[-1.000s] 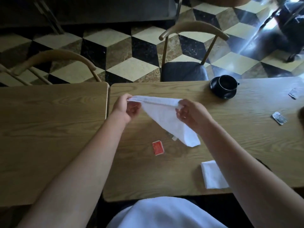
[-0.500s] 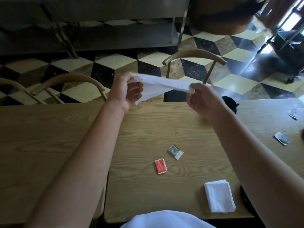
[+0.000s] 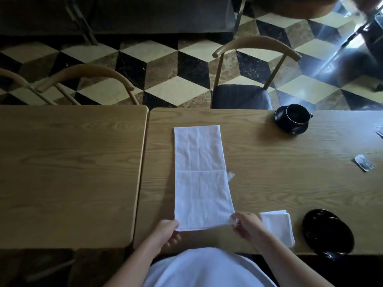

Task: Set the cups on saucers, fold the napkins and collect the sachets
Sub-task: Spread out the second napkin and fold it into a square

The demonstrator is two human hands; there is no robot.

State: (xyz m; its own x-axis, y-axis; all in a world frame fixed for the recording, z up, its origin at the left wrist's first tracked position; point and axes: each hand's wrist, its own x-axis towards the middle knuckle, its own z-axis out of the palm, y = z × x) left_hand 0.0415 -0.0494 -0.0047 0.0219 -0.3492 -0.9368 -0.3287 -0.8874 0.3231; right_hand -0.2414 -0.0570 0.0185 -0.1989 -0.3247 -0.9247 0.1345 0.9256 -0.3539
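A long white napkin (image 3: 200, 175) lies flat on the right wooden table (image 3: 279, 183), folded into a narrow strip. My left hand (image 3: 165, 230) pinches its near left corner and my right hand (image 3: 246, 224) pinches its near right corner. A folded white napkin (image 3: 278, 226) rests just right of my right hand. A black cup (image 3: 296, 113) sits on a black saucer (image 3: 290, 129) at the far side. An empty black saucer (image 3: 328, 233) lies near the front edge. A sachet (image 3: 230, 175) peeks out from under the strip's right edge; a grey sachet (image 3: 364, 165) lies far right.
A second wooden table (image 3: 68, 172) butts against the left. Wooden chairs (image 3: 256, 46) stand across the tables on a chequered floor. Another sachet (image 3: 380, 132) shows at the right frame edge.
The napkin, held up in the air between both hands earlier, now lies spread flat on the table, covering the red sachet. Both hands have drawn back to its near corners.
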